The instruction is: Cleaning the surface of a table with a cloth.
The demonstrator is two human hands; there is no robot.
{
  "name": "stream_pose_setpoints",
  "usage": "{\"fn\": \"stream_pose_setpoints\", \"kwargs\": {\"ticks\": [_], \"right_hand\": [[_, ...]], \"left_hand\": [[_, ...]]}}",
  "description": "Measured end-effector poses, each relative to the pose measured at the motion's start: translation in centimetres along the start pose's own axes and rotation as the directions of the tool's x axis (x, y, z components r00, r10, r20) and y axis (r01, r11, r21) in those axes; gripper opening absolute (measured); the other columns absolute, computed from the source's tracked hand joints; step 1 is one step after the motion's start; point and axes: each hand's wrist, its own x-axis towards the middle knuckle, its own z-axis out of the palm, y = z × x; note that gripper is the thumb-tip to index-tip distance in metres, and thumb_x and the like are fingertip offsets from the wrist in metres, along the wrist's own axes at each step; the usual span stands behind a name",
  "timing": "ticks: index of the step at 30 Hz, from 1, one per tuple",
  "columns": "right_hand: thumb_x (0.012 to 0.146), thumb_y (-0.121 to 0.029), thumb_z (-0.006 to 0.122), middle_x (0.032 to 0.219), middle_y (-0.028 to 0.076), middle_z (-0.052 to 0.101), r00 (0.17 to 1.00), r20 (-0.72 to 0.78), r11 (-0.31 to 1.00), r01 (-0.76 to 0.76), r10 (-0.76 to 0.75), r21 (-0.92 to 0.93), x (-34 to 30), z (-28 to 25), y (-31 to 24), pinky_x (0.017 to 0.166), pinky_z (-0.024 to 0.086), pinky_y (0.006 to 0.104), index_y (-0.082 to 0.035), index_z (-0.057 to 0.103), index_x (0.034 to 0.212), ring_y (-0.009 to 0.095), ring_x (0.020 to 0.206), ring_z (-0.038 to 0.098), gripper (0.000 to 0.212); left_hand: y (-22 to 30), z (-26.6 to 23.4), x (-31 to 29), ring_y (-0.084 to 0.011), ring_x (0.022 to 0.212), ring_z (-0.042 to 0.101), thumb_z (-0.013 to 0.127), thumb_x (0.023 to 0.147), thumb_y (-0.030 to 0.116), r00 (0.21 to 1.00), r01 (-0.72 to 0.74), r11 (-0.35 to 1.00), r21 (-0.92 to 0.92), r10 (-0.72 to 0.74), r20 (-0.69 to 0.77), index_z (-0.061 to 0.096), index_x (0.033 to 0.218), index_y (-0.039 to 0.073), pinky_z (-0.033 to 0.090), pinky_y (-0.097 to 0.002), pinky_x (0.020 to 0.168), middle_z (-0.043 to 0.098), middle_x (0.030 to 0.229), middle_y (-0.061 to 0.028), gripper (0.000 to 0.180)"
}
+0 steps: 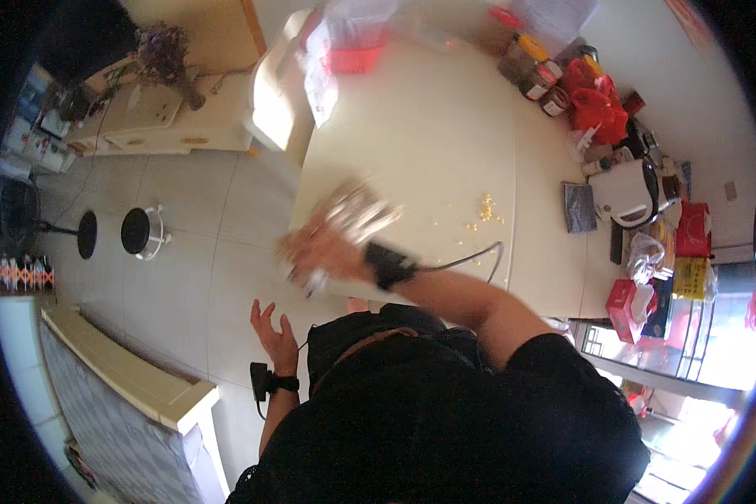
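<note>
My right hand [323, 252] reaches left across my body, above the near left edge of the pale table [412, 118]. It is closed on a shiny, see-through, crumpled-looking thing [361, 212], smeared by motion; its exact kind I cannot make out. Lower down, off the table's left side, my left hand [273, 338] hangs over the floor with its fingers apart and nothing in it. Small yellow bits [487, 210] lie scattered on the tabletop to the right of my right hand.
Jars [539, 80] and red plastic bags [601, 105] crowd the table's far right, near a white kettle [630, 195]. A red container [353, 57] stands at the far edge beside a chair [273, 101]. Leftward are a round stool [143, 233] and a low partition [126, 361].
</note>
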Motion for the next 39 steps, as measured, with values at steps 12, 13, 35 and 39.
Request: {"fn": "stream_pose_setpoints", "kwargs": {"ticks": [12, 13, 35, 39], "right_hand": [[0.078, -0.021, 0.057, 0.132, -0.002, 0.044, 0.97, 0.219, 0.213, 0.194, 0.104, -0.958, -13.5, -6.1, -4.1, 0.1, 0.009, 0.0715, -0.023, 0.062, 0.093, 0.02, 0.123, 0.041, 0.017], [0.078, -0.021, 0.057, 0.131, -0.002, 0.044, 0.974, 0.197, 0.239, 0.166, 0.112, -0.957, -15.0, -7.4, -4.3, 0.1, 0.009, 0.0712, -0.023, 0.062, 0.091, 0.02, 0.123, 0.042, 0.014], [0.078, -0.004, 0.048, 0.139, 0.008, 0.034, 0.854, -0.517, -0.17, -0.501, 0.067, -0.849, -16.7, -28.7, -4.3, 0.099, 0.026, 0.0631, -0.029, 0.054, 0.123, 0.032, 0.127, 0.032, 0.052], [0.079, -0.006, 0.049, 0.133, 0.008, 0.039, 0.87, -0.49, -0.079, -0.486, 0.043, -0.87, -20.9, -23.2, -4.5, 0.096, 0.031, 0.059, -0.032, 0.055, 0.121, 0.031, 0.121, 0.036, 0.05]], "left_hand": [[0.6, 1.4, 2.8, -0.0338, 0.124, 0.036, 0.053, 0.082, 0.001, 0.999, 0.001, 0.995, -0.097, 0.002, 0.033, 0.05, 0.113, 0.001, 0.038, -0.0432, 0.096, 0.032, 0.137, -0.0172, 0.031], [1.5, 2.0, 3.3, -0.0345, 0.124, 0.035, 0.053, 0.08, 0.0, 0.999, -0.018, 0.991, -0.131, 0.024, 0.045, 0.05, 0.111, 0.001, 0.034, -0.0434, 0.099, 0.032, 0.137, -0.0179, 0.031], [9.8, 8.0, 2.4, -0.037, 0.121, 0.039, 0.057, 0.076, 0.002, 0.941, -0.276, 0.96, 0.051, 0.259, 0.218, 0.056, 0.101, 0.003, 0.031, -0.0458, 0.102, 0.046, 0.124, -0.0171, 0.025], [11.0, 9.7, 3.3, -0.0385, 0.122, 0.037, 0.057, 0.077, 0.005, 0.885, -0.386, 0.922, 0.034, 0.36, 0.294, 0.055, 0.104, 0.004, 0.03, -0.0477, 0.102, 0.045, 0.126, -0.0175, 0.027]]}}
